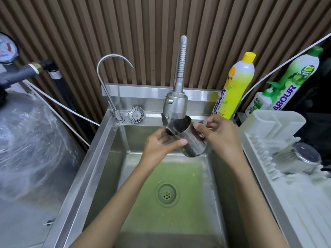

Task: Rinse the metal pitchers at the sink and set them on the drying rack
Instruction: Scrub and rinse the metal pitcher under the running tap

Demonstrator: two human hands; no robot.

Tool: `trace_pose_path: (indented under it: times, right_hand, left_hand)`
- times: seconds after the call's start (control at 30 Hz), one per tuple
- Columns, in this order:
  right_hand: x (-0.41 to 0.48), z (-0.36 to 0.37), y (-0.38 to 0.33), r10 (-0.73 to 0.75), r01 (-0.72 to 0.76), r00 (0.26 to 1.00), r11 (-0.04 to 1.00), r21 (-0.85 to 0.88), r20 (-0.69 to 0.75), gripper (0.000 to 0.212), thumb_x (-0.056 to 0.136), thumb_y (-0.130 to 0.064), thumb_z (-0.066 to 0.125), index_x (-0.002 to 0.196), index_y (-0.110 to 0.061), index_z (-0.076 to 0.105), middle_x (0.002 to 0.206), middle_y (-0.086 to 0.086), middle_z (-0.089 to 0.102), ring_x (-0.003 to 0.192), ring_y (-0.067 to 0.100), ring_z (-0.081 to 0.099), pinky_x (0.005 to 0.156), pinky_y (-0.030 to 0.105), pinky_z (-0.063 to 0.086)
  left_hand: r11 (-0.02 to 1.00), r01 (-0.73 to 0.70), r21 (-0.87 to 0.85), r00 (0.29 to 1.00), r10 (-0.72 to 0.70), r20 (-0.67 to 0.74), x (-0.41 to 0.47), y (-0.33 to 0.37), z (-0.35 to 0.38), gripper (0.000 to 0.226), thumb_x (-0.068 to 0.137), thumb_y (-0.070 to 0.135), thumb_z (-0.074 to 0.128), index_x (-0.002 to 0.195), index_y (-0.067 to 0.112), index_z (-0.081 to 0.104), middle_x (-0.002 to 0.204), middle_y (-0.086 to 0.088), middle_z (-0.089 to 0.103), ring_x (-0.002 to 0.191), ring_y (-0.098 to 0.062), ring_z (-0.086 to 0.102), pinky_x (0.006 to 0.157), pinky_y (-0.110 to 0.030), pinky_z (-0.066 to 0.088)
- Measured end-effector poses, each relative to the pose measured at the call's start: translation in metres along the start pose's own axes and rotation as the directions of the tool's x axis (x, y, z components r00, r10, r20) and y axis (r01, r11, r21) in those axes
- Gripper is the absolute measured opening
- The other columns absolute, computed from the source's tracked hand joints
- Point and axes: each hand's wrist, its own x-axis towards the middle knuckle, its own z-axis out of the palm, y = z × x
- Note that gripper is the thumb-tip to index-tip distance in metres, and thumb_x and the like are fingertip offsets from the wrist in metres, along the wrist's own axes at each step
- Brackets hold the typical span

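Your left hand [162, 144] and right hand [219, 135] grip the pitcher [189, 140] under the spray head [175, 106], mid-rinse; next, likely the drying rack [279, 122] on the right.

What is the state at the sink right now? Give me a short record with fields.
left hand: grips the held pitcher near its mouth
right hand: grips the same pitcher's right side
held pitcher: tilted, mouth up at the spray head, over the sink
water: flow cannot be told
drying rack: right of the sink
racked pitcher: rests tilted on the rack, base toward the camera
stage: rinsing; held pitcher not yet racked
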Motion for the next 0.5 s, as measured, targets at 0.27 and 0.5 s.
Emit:
trace_pose_path:
  times: [0.27, 0.5]
  right_hand:
    - [0.004, 0.045, 0.022, 0.053, -0.286, 0.952, 0.504, 0.815, 0.302, 0.016, 0.089, -0.003, 0.054, 0.075, -0.010, 0.050, 0.093, 0.005, 0.071, 0.093, 0.020, 0.067, 0.090, 0.034, 0.052]
    - [-0.014, 0.063, 0.024, 0.212, -0.358, 0.934, 0.574, 0.736, 0.289, 0.017, 0.091, -0.010, 0.055, 0.074, -0.012, 0.053, 0.081, 0.009, 0.064, 0.075, 0.026, 0.064, 0.062, 0.038, 0.059]
  left_hand:
    - [0.892, -0.288, 0.349, 0.915, 0.364, -0.174, 0.007, 0.032, -0.018, 0.074, 0.054, 0.007, 0.085, 0.114, 0.036, 0.053, 0.107, 0.022, 0.058, 0.099, 0.006, 0.053, 0.087, 0.001, 0.033]
    - [0.777, -0.187, 0.601, 0.888, 0.395, -0.236, -0.014, 0.019, -0.021, 0.075, 0.055, 0.041, 0.085, 0.122, 0.020, 0.059, 0.114, 0.003, 0.065, 0.107, -0.013, 0.058, 0.092, -0.017, 0.038]
